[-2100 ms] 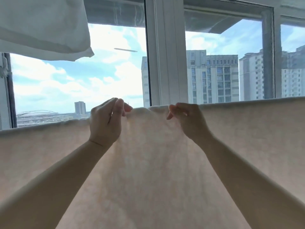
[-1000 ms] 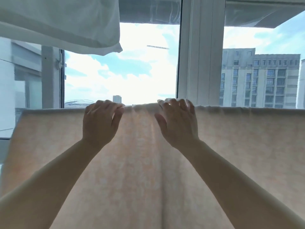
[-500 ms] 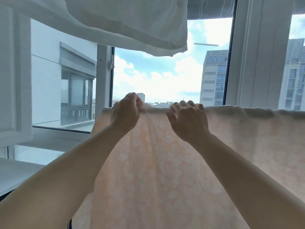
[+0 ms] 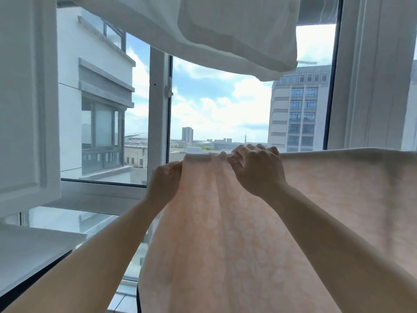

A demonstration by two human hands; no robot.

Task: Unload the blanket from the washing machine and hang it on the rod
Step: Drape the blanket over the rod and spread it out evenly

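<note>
The peach blanket (image 4: 248, 233) with a pale dotted pattern hangs draped over a rod that its own top fold hides. It fills the lower right of the head view. My left hand (image 4: 165, 179) grips the blanket's left edge just below the top fold. My right hand (image 4: 257, 168) lies over the top fold near the left end, fingers curled over the bunched cloth. Soft folds run down the cloth between the two hands.
White laundry (image 4: 225, 35) hangs overhead across the top. A window (image 4: 216, 114) with white frames (image 4: 158, 118) stands right behind the blanket. A white cabinet door (image 4: 24, 105) and a white ledge (image 4: 29, 249) are at the left.
The view has swung left along the blanket to its left end. Both hands have slid left along the top fold; my left hand dropped from the top to the side edge.
</note>
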